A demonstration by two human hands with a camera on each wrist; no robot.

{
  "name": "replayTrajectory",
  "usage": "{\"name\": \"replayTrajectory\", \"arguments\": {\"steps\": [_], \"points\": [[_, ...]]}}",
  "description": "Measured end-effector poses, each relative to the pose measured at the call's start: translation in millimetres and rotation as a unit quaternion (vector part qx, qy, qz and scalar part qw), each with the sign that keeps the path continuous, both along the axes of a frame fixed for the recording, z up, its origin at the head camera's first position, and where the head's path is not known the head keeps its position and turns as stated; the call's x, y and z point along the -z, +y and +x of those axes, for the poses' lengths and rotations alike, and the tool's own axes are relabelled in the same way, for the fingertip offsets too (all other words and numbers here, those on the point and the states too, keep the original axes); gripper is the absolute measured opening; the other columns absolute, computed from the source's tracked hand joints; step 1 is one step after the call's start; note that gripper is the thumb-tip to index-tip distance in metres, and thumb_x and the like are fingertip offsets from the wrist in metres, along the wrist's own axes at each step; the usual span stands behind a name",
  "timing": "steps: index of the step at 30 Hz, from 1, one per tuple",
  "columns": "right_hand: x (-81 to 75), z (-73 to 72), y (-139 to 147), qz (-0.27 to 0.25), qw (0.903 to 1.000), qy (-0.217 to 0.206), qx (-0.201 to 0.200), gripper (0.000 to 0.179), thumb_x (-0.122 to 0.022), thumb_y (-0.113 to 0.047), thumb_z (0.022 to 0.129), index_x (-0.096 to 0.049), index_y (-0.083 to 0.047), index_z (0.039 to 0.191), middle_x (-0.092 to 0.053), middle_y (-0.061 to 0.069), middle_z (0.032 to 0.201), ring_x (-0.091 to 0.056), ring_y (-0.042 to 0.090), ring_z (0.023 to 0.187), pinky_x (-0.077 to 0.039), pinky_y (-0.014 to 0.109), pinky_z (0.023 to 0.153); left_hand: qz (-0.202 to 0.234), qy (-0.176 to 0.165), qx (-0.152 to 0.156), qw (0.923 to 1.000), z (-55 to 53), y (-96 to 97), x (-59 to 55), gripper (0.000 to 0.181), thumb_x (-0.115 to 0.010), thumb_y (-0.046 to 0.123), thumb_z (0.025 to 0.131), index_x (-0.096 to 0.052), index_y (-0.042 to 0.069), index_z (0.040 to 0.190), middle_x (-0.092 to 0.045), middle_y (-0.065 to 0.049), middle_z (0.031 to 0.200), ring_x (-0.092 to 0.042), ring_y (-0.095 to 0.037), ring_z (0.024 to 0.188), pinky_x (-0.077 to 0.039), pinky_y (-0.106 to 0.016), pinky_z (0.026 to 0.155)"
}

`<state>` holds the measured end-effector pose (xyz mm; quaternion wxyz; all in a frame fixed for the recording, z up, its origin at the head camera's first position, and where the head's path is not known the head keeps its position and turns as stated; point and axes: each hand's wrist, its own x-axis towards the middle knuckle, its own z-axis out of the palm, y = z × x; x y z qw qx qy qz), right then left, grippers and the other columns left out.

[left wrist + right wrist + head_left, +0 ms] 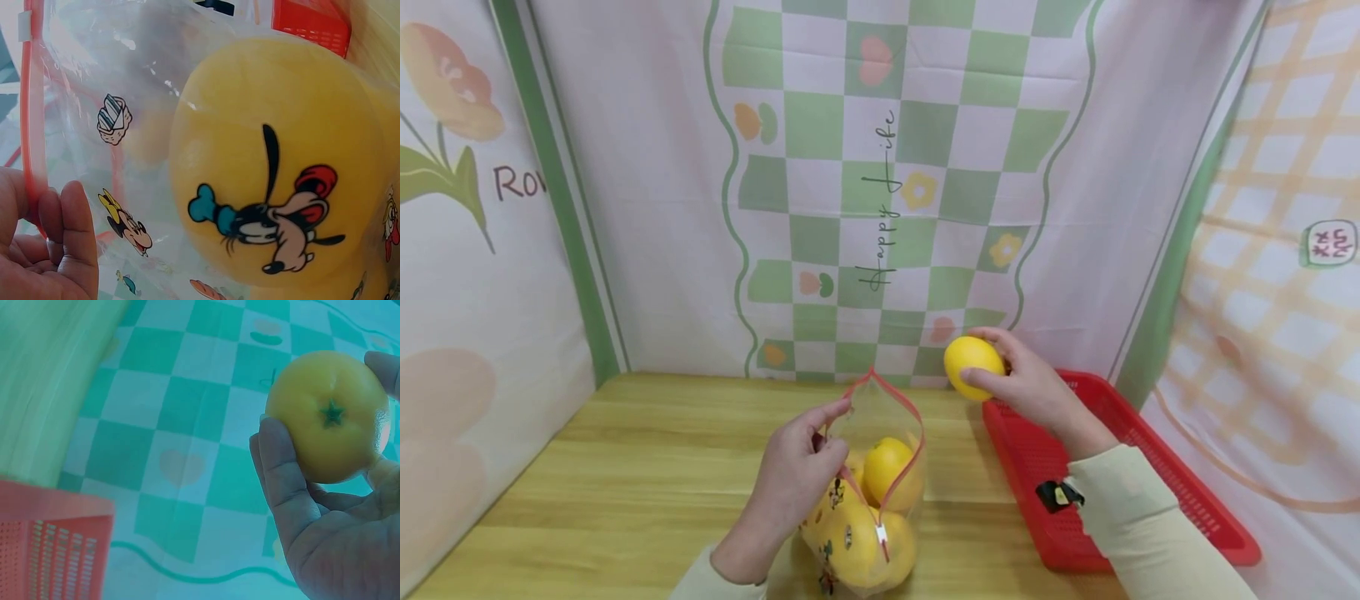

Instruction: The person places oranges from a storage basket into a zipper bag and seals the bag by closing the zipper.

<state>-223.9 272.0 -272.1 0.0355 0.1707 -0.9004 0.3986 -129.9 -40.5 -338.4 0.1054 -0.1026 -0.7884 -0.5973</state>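
Note:
My right hand (1026, 383) holds a yellow orange (972, 367) in the air, up and to the right of a clear zip bag (883, 408). Seen from the right wrist, the orange (328, 419) has a green star-shaped stem mark, and fingers and thumb wrap its sides. My left hand (797, 467) pinches the red zipper edge of the bag at its left, and the mouth gapes. Inside the bag lie several yellow fruits (891, 471). Cartoon figures are printed on the bag; the left wrist view shows one over a large yellow fruit (275, 125).
A red plastic basket (1150, 442) with slotted walls stands on the right of the wooden table (647, 475), below my right forearm. Printed cloth (655, 208) hangs behind the table and along both sides. A white zipper slider (882, 533) hangs at the bag's near edge.

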Motion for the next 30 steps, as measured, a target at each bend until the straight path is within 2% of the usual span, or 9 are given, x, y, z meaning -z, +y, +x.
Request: {"name": "replayTrajectory", "arguments": {"steps": [6,15,22,27,30], "points": [[-2.8,5.5,-10,-0.007,0.9999,0.004,-0.012,0.063,-0.071,-0.041,0.096,-0.044,-0.025,0.151,-0.056,0.012,0.132,-0.058,0.033,0.107,-0.056,0.038,0.081,-0.004,0.003,-0.003,1.0000,0.4,0.1,0.3,0.053,-0.057,0.005,0.090,-0.066,0.014,0.141,-0.060,-0.002,0.067,-0.039,-0.009,0.049,-0.029,-0.017,0.042],[-6.4,12.9,-25,-0.016,0.9988,0.020,-0.042,0.059,-0.071,-0.037,0.096,-0.047,-0.028,0.149,-0.057,0.011,0.131,-0.059,0.032,0.106,-0.056,0.042,0.083,-0.005,0.012,0.002,0.9999,0.3,0.0,0.5,0.052,-0.056,0.005,0.090,-0.066,0.013,0.141,-0.064,-0.005,0.081,-0.040,-0.008,0.050,-0.030,-0.017,0.043],[-8.1,18.8,-33,-0.018,0.9970,0.041,-0.063,0.059,-0.071,-0.038,0.097,-0.048,-0.030,0.150,-0.049,0.001,0.153,-0.060,0.031,0.108,-0.054,0.041,0.086,-0.004,0.011,0.003,0.9999,0.1,0.7,0.9,0.053,-0.056,0.005,0.090,-0.065,0.011,0.142,-0.064,-0.003,0.078,-0.042,-0.009,0.050,-0.031,-0.018,0.043],[-11.4,26.6,-41,-0.022,0.9964,0.047,-0.067,0.061,-0.071,-0.038,0.096,-0.048,-0.028,0.151,-0.044,-0.001,0.158,-0.061,0.030,0.108,-0.055,0.041,0.085,-0.004,0.009,0.004,0.9999,0.0,0.8,0.6,0.053,-0.056,0.005,0.090,-0.064,0.009,0.142,-0.062,-0.003,0.073,-0.042,-0.009,0.050,-0.031,-0.018,0.043],[-12.6,33.0,-50,-0.032,0.9952,0.055,-0.075,0.059,-0.072,-0.037,0.096,-0.049,-0.029,0.150,-0.043,-0.001,0.157,-0.061,0.030,0.106,-0.056,0.041,0.085,-0.002,0.009,0.004,1.0000,0.6,1.0,0.7,0.053,-0.056,0.004,0.090,-0.065,0.010,0.142,-0.064,-0.004,0.075,-0.043,-0.008,0.050,-0.031,-0.018,0.043]]}}
